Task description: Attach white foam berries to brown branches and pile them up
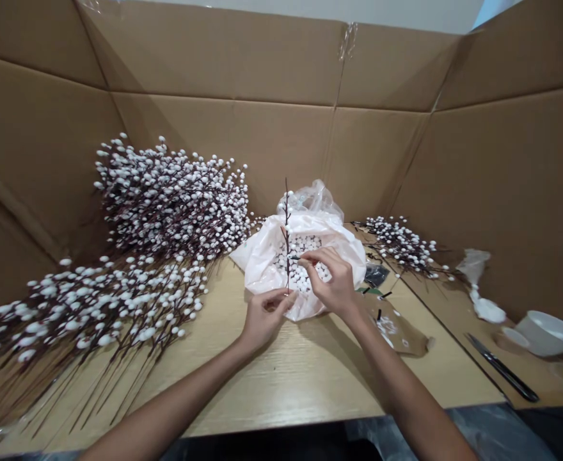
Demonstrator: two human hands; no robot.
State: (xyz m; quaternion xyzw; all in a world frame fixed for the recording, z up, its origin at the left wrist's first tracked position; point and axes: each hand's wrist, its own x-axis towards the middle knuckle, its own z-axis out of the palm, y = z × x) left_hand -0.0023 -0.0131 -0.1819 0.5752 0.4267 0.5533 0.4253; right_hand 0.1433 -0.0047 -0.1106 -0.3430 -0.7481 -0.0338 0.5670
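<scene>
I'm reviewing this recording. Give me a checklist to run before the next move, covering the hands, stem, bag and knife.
1. Left hand gripping the stem near its lower end: ok.
2. Stem roughly upright: ok.
3. Right hand pinching a small dark piece beside the stem: ok.
4. Small dark piece joined to the stem: cannot tell, too small.
5. Bag open, white berries showing inside: ok.
6. Knife apart from both hands: ok.

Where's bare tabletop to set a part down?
Best patch: tabletop between the left forearm and right forearm, in front of the plastic bag. Smaller one: right of the right forearm, bounded by the brown packet and the dark seam. Crowded: left side, with the tall berry pile and front berry bundle; right strip, with knife and white tub.
</scene>
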